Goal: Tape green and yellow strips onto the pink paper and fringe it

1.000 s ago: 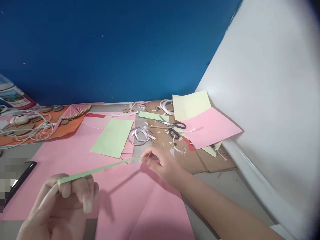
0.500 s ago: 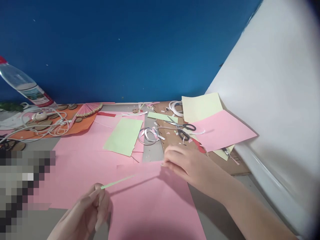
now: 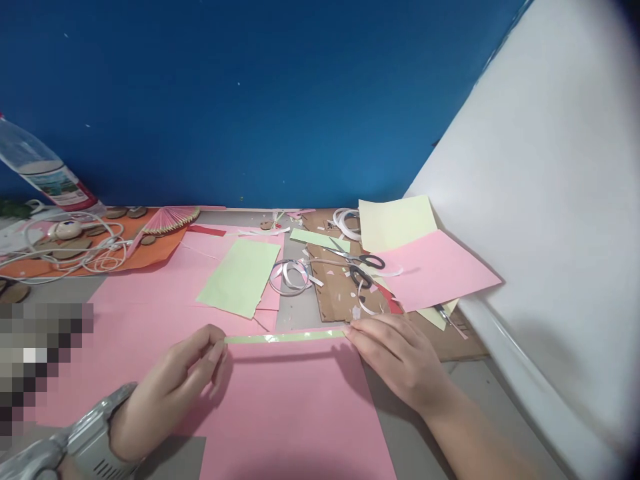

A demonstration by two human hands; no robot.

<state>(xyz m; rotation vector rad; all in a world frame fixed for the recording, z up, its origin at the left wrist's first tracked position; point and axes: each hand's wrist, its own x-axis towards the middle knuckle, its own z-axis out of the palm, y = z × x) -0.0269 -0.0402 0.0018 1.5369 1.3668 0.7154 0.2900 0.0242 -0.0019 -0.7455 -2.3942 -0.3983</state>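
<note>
green strip (image 3: 285, 338): pale, narrow, shiny in patches | i see it stretched straight, pinched at both ends | nearly level, running left to right | above the pink sheet (image 3: 295, 407), near its far edge

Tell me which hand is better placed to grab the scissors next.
Probably the right hand: the scissors lie just beyond it, while the left hand is well off to their left. Both hands hold the green strip, so the right would need to let go first.

Left hand (image 3: 183, 373) with chunky grey wrist device (image 3: 91, 433), dark slits (image 3: 106, 470), bare right forearm (image 3: 467, 430)
</note>
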